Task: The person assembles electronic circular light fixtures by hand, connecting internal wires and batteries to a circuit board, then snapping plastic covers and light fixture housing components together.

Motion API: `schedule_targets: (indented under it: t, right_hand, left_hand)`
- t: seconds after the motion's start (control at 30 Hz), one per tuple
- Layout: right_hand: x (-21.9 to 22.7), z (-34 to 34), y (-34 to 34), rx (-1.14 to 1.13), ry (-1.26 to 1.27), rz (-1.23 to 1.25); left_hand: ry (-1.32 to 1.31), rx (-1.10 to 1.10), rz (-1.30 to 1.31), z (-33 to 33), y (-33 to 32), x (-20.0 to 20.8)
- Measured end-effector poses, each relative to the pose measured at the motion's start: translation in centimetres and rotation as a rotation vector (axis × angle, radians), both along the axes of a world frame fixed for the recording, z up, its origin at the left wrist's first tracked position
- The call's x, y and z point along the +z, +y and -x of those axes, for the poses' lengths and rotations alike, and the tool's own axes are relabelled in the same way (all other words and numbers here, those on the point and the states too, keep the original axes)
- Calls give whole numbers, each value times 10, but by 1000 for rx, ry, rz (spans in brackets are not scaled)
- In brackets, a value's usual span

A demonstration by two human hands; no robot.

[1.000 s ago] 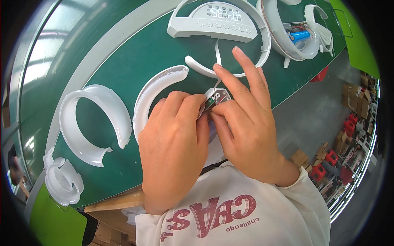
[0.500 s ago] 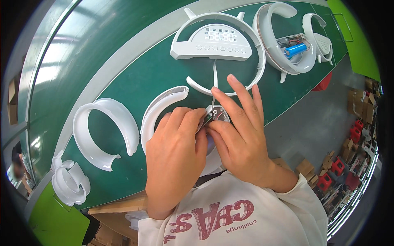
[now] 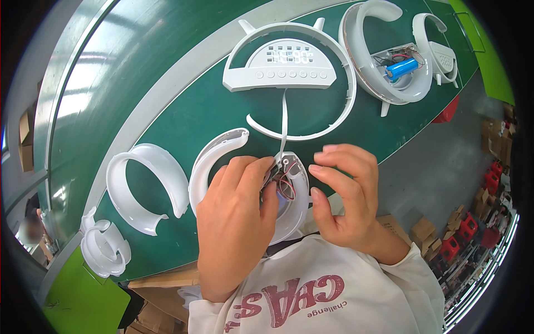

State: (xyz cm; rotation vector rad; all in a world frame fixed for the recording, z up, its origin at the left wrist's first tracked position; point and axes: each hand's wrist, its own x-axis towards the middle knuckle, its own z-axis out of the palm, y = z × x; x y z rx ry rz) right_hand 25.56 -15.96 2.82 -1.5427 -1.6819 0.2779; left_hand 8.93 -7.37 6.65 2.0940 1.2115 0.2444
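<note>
In front of me lies a white C-shaped lamp housing (image 3: 296, 214), partly covered by my left hand (image 3: 236, 197). The left fingers and thumb are closed on a small circuit board (image 3: 271, 173), mostly hidden by them, at the housing's inner end. Red and dark wires (image 3: 286, 189) loop beside it. A flat white ribbon cable (image 3: 285, 119) runs from there up to a white clock front panel (image 3: 289, 67) with a ring frame and row of round buttons. To the right of the housing, my right hand (image 3: 353, 195) hovers empty, fingers apart and curved.
Another open white housing with a blue cylindrical battery (image 3: 401, 69) stands at the far right, beside a smaller clock ring (image 3: 443, 55). White curved shells (image 3: 146, 186) and nested white pieces (image 3: 104, 249) lie on the left of the green table (image 3: 183, 106).
My right hand has let go and moved right, away from the board, uncovering the wires and housing. My left hand keeps its grip. The view has shifted slightly.
</note>
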Motion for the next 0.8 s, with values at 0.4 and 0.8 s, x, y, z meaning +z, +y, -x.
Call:
schedule_targets:
  t: [0.4, 0.8]
  right_hand:
    - [-24, 14, -6, 7, 563, 154]
    - [-42, 18, 2, -6, 559, 5]
  left_hand:
    - [300, -59, 80, -13, 16, 16]
    - [498, -89, -20, -40, 4, 25]
